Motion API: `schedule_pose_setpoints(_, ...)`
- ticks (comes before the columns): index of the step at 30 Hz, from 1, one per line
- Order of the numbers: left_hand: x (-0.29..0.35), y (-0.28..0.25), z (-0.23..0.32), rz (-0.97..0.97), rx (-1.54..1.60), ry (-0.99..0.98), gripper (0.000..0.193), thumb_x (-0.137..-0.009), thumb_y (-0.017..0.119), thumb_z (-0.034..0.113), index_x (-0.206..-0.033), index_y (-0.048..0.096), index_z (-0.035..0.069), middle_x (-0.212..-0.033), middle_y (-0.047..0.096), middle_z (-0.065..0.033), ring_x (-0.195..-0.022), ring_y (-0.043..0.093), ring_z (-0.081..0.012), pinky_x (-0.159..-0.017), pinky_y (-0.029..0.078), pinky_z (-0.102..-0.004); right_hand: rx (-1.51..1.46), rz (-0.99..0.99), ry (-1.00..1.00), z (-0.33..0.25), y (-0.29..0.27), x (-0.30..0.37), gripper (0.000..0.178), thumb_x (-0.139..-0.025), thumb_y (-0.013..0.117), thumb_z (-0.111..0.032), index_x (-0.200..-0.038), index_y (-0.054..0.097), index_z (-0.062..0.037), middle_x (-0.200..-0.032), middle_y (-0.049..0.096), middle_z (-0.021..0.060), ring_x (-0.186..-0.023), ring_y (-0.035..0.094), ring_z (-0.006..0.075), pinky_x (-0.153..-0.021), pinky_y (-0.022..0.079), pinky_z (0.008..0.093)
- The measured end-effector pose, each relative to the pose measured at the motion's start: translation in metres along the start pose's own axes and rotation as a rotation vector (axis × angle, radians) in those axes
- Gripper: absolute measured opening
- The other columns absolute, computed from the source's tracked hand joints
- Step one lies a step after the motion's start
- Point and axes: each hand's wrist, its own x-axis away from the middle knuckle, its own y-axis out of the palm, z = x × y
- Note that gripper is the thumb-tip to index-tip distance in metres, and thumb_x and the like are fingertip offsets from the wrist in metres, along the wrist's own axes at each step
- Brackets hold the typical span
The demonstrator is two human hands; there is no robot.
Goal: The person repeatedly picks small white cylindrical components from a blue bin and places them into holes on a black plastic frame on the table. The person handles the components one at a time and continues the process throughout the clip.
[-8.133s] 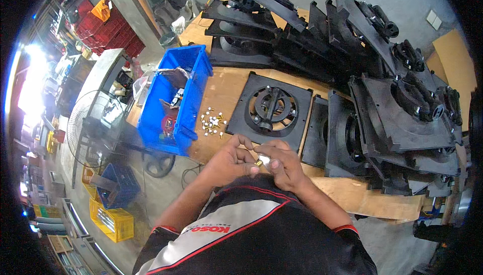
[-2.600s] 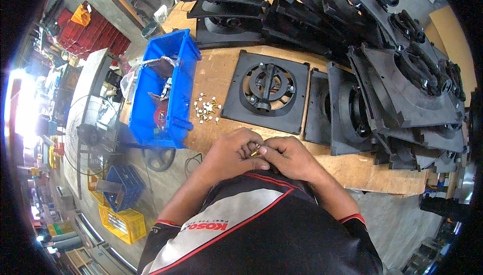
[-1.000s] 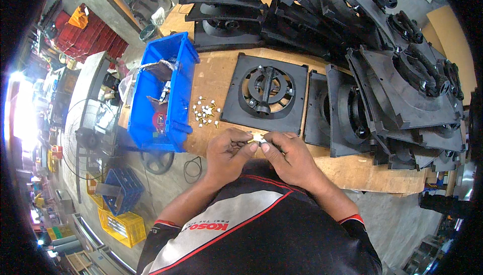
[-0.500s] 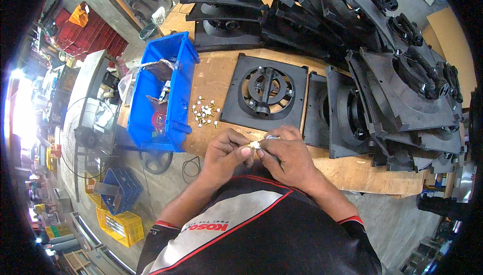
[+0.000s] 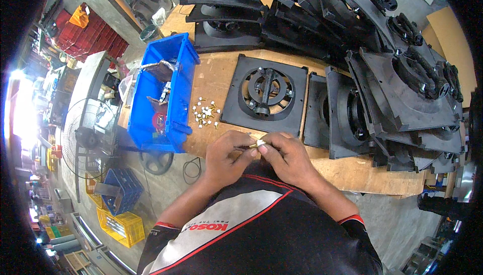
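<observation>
Close in front of my chest, at the bench's near edge, both hands meet on a small brass fitting with a white end (image 5: 260, 143). My left hand (image 5: 225, 158) is closed in a pinch at its brass side. The thumb and fingers of my right hand (image 5: 288, 157) pinch the white end. My fingers cover much of the piece. Just beyond my hands lies a black square plate (image 5: 234, 111) with a round opening; a black ring burner (image 5: 266, 94) with a tube across it sits in that opening. Several similar brass fittings with white ends (image 5: 204, 113) lie loose left of the plate.
At the left of the wooden bench (image 5: 211, 68) stands a blue bin (image 5: 188, 99) with small metal parts and cardboard inside. Stacked black plates (image 5: 417, 94) crowd the right and far sides. A fan (image 5: 86, 137) and yellow crate (image 5: 121, 224) are on the left.
My hands have drawn closer together around the fitting, and it sits slightly farther right. My right fingers have curled in. A silvery rounded thing near them earlier no longer shows.
</observation>
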Motion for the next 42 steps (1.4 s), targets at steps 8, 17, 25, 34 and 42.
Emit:
schedule_pose_setpoints(8,0.001,-0.014,-0.009,-0.363,0.675,-0.678,0.028,-0.103,0.055,0.028,-0.096,0.061,0.001,-0.083,0.064,-0.0065,-0.075,0.063,-0.0134,-0.067,0.052,-0.0286,0.242,-0.05,-0.157,-0.012,-0.011,-0.002,0.022,-0.088,0.068,-0.023,-0.1,0.067,-0.0048,-0.099,0.066,0.0149,-0.101,0.061,0.0336,-0.093,0.042,0.0447)
schedule_pose_setpoints(17,-0.001,-0.023,-0.002,-0.372,0.583,-0.524,0.021,-0.1,0.06,0.023,-0.094,0.06,0.003,-0.081,0.063,-0.0041,-0.072,0.061,-0.0117,-0.064,0.051,-0.0265,0.468,-0.065,-0.193,-0.012,-0.013,0.0,0.027,-0.087,0.068,-0.037,-0.103,0.072,-0.0141,-0.096,0.071,0.0065,-0.109,0.059,0.0307,-0.103,0.035,0.0522)
schedule_pose_setpoints(25,-0.001,-0.025,-0.006,-0.416,0.716,-0.595,0.022,-0.099,0.062,0.023,-0.093,0.061,0.003,-0.081,0.064,-0.0051,-0.069,0.061,-0.0116,-0.062,0.051,-0.0262,0.478,-0.005,-0.278,-0.006,-0.013,-0.001,0.03,-0.081,0.073,-0.04,-0.1,0.073,-0.0169,-0.09,0.071,0.0047,-0.108,0.058,0.0296,-0.101,0.036,0.0543)
schedule_pose_setpoints(34,0.0,-0.013,-0.003,-0.238,0.545,-0.367,0.019,-0.096,0.066,0.019,-0.096,0.061,0.001,-0.083,0.065,-0.0062,-0.073,0.063,-0.012,-0.064,0.051,-0.0256,0.274,0.087,-0.205,-0.002,-0.006,0.0,0.021,-0.087,0.07,-0.026,-0.097,0.069,-0.0079,-0.091,0.068,0.0116,-0.104,0.062,0.031,-0.096,0.041,0.0469)
schedule_pose_setpoints(42,0.004,-0.004,-0.005,-0.015,0.05,-0.012,0.021,-0.089,0.074,0.019,-0.095,0.063,0.003,-0.081,0.067,-0.0091,-0.068,0.065,-0.0178,-0.06,0.049,-0.0292,0.017,-0.01,-0.114,-0.004,0.0,-0.004,0.021,-0.094,0.063,-0.021,-0.102,0.066,-0.0016,-0.095,0.068,0.015,-0.092,0.065,0.0327,-0.086,0.046,0.0417)
